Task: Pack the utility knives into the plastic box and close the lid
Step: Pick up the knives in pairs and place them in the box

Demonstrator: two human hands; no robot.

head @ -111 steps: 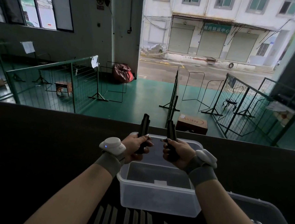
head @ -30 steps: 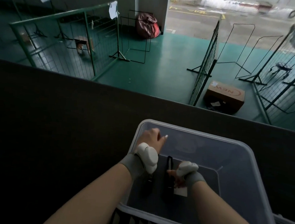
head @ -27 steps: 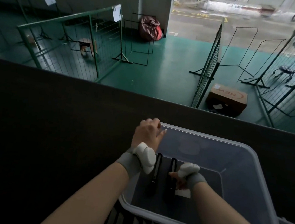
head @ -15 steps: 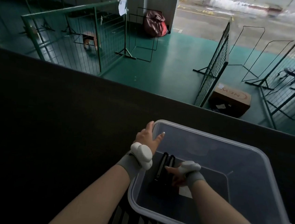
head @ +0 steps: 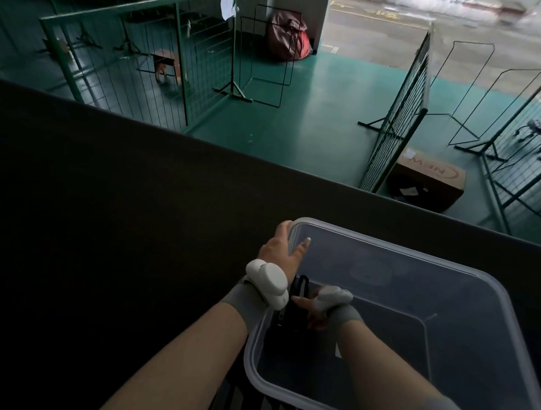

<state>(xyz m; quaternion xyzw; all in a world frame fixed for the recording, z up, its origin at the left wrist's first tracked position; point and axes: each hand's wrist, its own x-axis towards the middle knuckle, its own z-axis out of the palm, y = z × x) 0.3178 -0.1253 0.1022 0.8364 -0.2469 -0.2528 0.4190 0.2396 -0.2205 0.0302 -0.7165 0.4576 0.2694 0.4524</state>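
Both hands: left [head: 280, 248] grips box [head: 471, 284] corner, right [head: 313, 311] reaches inside.

Read only one marking: red letters "NEW", seen upside down inside a red curved line, on the top of a brown cardboard box [head: 428, 179] on the green floor at about two o'clock. Nothing else legible.

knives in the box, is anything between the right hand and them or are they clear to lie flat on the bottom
Nothing visible blocks them. The right hand is already down on the black knives near the plastic box's left wall, and the floor beside them looks bare apart from a small white label. The left hand grips the far-left rim, clear of them.
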